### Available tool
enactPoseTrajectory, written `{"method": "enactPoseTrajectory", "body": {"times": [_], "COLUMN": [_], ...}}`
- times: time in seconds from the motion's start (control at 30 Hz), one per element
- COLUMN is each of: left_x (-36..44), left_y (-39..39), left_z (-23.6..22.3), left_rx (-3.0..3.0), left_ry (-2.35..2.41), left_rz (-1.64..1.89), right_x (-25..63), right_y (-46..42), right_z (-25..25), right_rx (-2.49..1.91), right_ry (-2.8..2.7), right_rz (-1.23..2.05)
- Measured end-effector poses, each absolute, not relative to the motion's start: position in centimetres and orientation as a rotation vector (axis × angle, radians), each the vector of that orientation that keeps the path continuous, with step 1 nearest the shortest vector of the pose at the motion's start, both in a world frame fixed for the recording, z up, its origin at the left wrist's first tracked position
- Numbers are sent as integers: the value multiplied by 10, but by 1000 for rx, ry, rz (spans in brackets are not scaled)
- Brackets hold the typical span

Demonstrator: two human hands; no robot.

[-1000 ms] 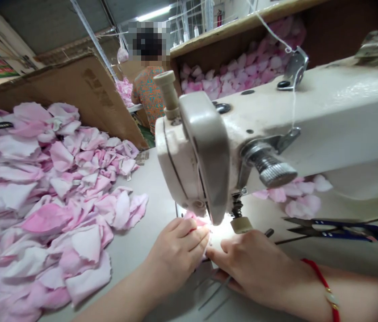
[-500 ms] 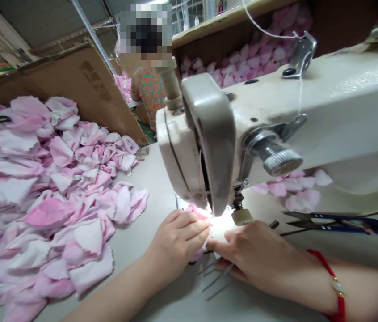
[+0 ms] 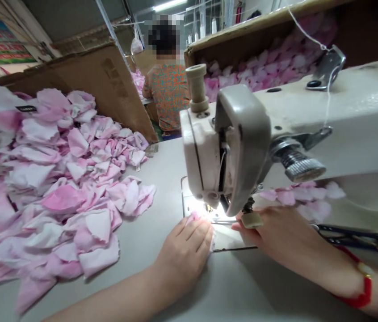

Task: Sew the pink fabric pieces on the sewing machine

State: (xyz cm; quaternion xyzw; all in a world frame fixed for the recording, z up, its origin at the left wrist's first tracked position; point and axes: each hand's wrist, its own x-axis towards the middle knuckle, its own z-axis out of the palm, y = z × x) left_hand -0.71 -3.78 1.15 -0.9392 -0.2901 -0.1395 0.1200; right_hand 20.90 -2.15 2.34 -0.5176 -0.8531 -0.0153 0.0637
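Pink fabric petal (image 3: 194, 217), light and limp, lies at lower centre under the needle of the sewing machine (image 3: 353, 116). I press it flat with my left hand (image 3: 185, 259), open, not pinching (soft cloth slips, so broad pressure beats a grip); my right hand (image 3: 276, 232) lies open beside the beige presser foot (image 3: 251, 220).
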Motion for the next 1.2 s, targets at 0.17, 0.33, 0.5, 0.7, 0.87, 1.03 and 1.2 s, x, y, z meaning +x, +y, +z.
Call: {"method": "enactPoseTrajectory", "body": {"times": [0.17,0.33,0.5,0.7,0.87,1.03,1.2], "left_x": [-5,-2,-2,-3,-3,-5,-7], "left_y": [-30,-13,-6,-5,-4,-3,-4], "left_z": [15,11,10,10,10,9,10], "left_rx": [-2789,-2824,-2848,-2878,-2865,-2899,-2903], "left_ry": [-850,-898,-943,-941,-941,-937,-939], "left_rz": [-423,-591,-623,-593,-567,-616,-609], "right_x": [207,209,206,209,209,207,208], "right_y": [-18,-7,-3,-2,1,-1,-2], "right_z": [17,20,23,18,19,19,20], "right_rx": [-1575,-1664,-1690,-1688,-1710,-1782,-1723], "right_ry": [-2523,-2435,-2439,-2477,-2513,-2492,-2486], "right_rz": [-48,-26,82,170,109,77,73]}}
